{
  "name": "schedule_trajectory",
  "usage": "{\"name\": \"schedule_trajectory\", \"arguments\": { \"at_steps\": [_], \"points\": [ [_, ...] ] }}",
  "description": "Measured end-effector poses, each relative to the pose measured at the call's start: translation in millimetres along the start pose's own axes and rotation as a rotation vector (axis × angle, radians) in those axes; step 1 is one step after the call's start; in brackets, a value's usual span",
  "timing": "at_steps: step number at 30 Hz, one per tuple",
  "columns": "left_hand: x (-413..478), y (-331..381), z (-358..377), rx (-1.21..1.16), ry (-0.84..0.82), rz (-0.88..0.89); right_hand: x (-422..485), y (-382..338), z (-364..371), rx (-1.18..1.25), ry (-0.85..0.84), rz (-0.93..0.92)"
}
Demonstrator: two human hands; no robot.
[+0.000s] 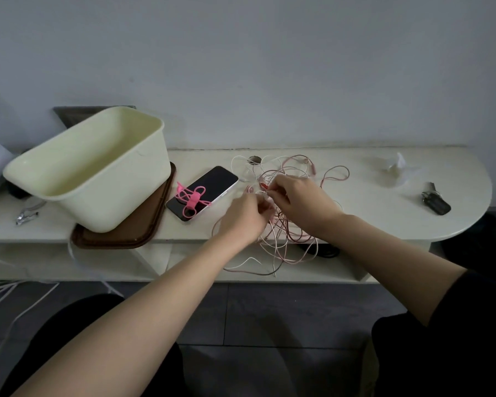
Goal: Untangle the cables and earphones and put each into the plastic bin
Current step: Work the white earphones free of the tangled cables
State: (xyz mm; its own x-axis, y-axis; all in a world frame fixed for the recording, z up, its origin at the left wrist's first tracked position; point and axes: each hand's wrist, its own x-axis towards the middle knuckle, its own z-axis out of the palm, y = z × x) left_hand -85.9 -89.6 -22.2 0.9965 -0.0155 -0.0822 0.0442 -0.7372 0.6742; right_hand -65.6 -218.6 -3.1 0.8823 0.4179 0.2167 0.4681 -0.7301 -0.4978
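Observation:
A tangle of thin white and pink cables (291,170) lies on the white table (370,213), with loops hanging over the front edge. My left hand (245,217) pinches strands at the tangle's left side. My right hand (298,196) pinches strands close beside it, just to the right. The cream plastic bin (98,167) stands tilted on a brown tray (121,239) at the left, and nothing shows inside it. A bright pink cable bundle (194,199) lies on a phone.
A phone (209,184) lies face up between the bin and the tangle. Dark keys (435,202) and a crumpled white tissue (398,167) sit at the right end. Nail clippers (26,216) lie at the left. White cables (0,293) trail on the floor.

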Motion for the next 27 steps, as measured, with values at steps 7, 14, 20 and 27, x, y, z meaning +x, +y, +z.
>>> {"name": "schedule_trajectory", "arguments": {
  "at_steps": [7, 14, 20, 27],
  "points": [
    [-9, 8, -38, -0.280, 0.092, 0.128, 4, 32, -1, -0.198, -0.040, 0.177],
    [-23, -8, -69, -0.518, 0.286, 0.006, 2, 48, -2, -0.352, -0.090, 0.271],
    [-21, -18, -85, -0.728, 0.503, -0.087, 0, 48, 4, -0.424, -0.111, 0.322],
    [-7, -52, -74, -0.073, 0.057, -0.340, -1, 44, 3, -0.400, -0.090, 0.304]
  ]
}}
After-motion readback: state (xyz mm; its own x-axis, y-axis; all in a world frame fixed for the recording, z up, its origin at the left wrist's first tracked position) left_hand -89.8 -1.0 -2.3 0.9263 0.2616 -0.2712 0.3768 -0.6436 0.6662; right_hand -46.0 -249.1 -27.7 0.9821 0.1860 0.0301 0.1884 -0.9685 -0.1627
